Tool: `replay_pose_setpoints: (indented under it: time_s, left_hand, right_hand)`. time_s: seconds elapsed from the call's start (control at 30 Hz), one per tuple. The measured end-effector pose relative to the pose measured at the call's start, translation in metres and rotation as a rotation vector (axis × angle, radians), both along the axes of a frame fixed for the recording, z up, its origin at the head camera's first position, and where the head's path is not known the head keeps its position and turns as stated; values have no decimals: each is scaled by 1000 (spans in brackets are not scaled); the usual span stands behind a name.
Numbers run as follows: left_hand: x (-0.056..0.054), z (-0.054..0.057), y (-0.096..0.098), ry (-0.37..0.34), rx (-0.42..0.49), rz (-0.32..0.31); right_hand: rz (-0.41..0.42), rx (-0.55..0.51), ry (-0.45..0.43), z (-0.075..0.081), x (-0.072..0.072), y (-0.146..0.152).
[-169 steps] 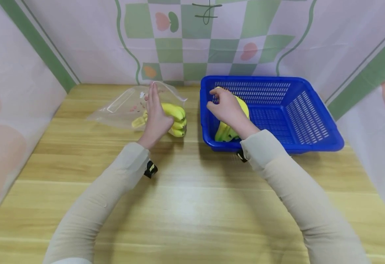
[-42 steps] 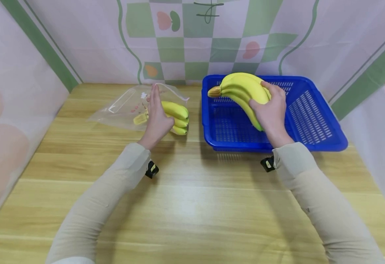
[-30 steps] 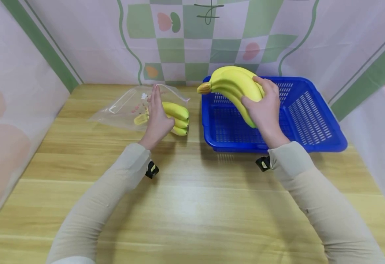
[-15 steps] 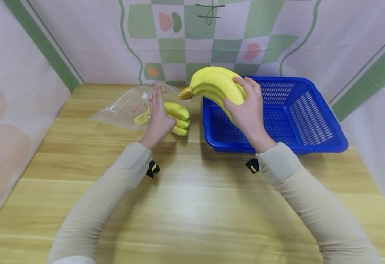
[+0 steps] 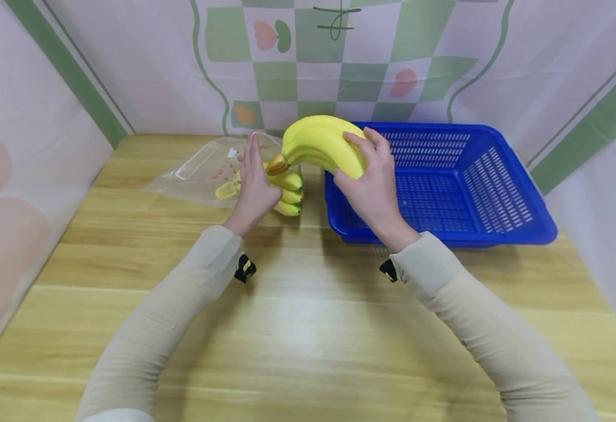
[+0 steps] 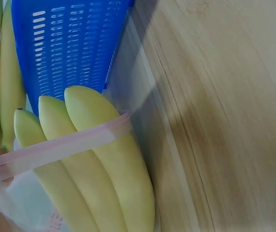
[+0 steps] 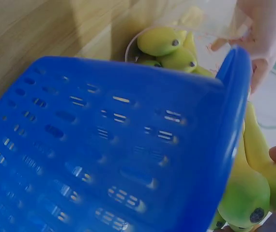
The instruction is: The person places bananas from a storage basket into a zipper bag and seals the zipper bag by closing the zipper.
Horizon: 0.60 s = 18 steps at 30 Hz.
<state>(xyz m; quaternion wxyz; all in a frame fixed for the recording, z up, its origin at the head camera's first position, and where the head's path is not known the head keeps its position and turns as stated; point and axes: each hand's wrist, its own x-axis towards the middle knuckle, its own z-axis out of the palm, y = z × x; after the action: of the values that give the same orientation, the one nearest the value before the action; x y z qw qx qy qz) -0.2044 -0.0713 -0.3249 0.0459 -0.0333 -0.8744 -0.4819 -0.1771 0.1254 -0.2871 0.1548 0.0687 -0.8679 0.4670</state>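
A bunch of yellow bananas [image 5: 323, 140] is held by my right hand [image 5: 373, 187], raised between the basket and the clear zip bag [image 5: 191, 161]. Its brown stem end points left, close to my left hand. The bag lies on the table with a second banana bunch [image 5: 289, 193] inside, tips toward its mouth. My left hand [image 5: 255, 187] is at the bag's mouth, fingers straight and thumb spread apart, propping it. In the left wrist view the bag's pinkish zip edge [image 6: 65, 147] crosses over the bagged bananas. The right wrist view shows the held bunch's dark tips [image 7: 244, 193] beside the basket.
A blue perforated plastic basket [image 5: 537, 228] stands on the right of the wooden table [image 5: 297, 328], just right of the bag. A patterned white and green cloth [image 5: 271, 79] hangs behind the table and along both sides.
My right hand has reached into the basket, gripped the banana bunch, lifted it out and carried it left toward the bag. My left hand has stayed at the bag's mouth.
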Motion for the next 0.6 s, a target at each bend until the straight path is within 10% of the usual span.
replay_pose_setpoints:
  time_s: [0.6]
  left_hand:
    - [-2, 4, 0, 15, 3, 9]
  right_hand:
    - [145, 154, 178, -6, 10, -16]
